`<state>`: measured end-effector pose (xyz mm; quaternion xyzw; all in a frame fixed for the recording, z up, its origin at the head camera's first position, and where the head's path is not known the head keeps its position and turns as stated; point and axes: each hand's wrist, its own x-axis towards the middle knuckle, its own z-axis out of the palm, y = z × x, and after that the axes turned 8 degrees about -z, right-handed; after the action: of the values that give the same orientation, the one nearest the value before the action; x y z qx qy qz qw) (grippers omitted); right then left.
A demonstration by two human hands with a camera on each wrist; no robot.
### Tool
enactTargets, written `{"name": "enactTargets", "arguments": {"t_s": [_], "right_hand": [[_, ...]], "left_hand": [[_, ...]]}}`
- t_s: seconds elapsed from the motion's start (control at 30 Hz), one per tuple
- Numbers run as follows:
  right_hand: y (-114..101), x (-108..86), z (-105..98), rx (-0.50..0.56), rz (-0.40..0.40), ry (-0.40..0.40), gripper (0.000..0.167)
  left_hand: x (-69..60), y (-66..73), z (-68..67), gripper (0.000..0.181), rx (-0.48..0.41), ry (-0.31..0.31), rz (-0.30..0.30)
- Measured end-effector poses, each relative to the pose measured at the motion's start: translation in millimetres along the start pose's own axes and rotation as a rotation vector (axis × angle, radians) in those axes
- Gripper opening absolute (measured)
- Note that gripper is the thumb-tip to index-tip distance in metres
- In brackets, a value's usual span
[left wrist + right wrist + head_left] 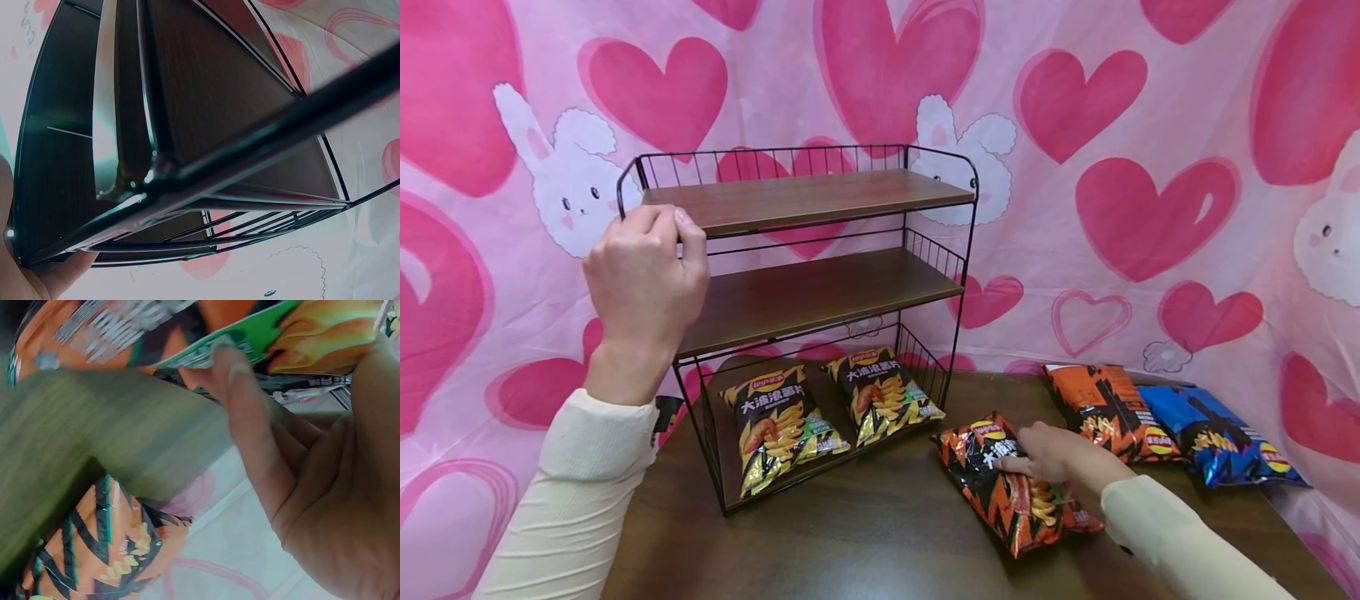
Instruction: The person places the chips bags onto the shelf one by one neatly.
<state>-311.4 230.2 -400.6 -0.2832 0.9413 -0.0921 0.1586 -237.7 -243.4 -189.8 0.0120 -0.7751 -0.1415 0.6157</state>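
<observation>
In the head view, my left hand (647,279) is curled round the left front of a black wire rack (842,287) with brown shelves. The left wrist view shows part of that hand (37,275) against the rack's black frame (250,140). On the table, my right hand (1060,454) holds an orange-and-black chip bag (992,492) by its right side, which lies tilted in front of the rack. Seen from the right wrist, the fingers of the right hand (269,444) bend against the bag (150,337); part of the grip is hidden.
Two black-and-yellow chip bags (778,425) lean side by side on the rack's bottom level. Farther right on the brown table (850,542) lie another orange bag (1108,408) and a blue bag (1217,433). A pink heart-print cloth (1075,208) hangs behind.
</observation>
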Motion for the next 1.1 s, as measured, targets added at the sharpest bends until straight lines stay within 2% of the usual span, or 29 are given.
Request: {"name": "enactTargets", "arguments": {"t_s": [0.13,0.2,0.37,0.43,0.63,0.73,0.83,0.9,1.0,1.1], "right_hand": [[5,-0.5,4,0.051,-0.024,0.038,0.083],[8,-1.6,7,0.071,-0.036,0.049,0.087],[13,-3.8,11,0.107,-0.033,0.070,0.081],[14,-3.6,12,0.107,-0.008,0.085,0.079],[15,1.6,11,0.061,0.068,0.133,0.075],[13,3.0,6,0.028,0.098,0.125,0.076],[12,0.5,-3,-0.016,0.110,0.142,0.069],[11,-3.7,-10,-0.065,0.110,0.196,0.062],[9,-8.4,-17,-0.138,0.089,0.320,0.051],[6,-8.1,-13,-0.201,0.043,0.462,0.046]], "left_hand": [[-0.2,-0.6,-0.4,0.051,0.000,0.000,-0.001],[-0.5,-0.6,0.1,0.052,-0.001,0.002,-0.001],[-1.2,-0.7,0.9,0.052,-0.004,0.006,-0.003],[-1.1,-0.6,0.6,0.052,-0.003,0.004,-0.005],[-0.3,0.0,-0.8,0.051,0.003,-0.006,-0.007],[0.3,0.1,-1.0,0.051,0.003,-0.007,-0.006],[0.3,0.5,-0.5,0.052,0.002,-0.005,-0.002],[0.1,0.8,0.1,0.052,0.002,-0.001,0.000],[-0.2,1.2,0.9,0.052,0.001,0.007,0.001],[-0.2,0.9,1.2,0.051,0.005,0.014,-0.003]]}}
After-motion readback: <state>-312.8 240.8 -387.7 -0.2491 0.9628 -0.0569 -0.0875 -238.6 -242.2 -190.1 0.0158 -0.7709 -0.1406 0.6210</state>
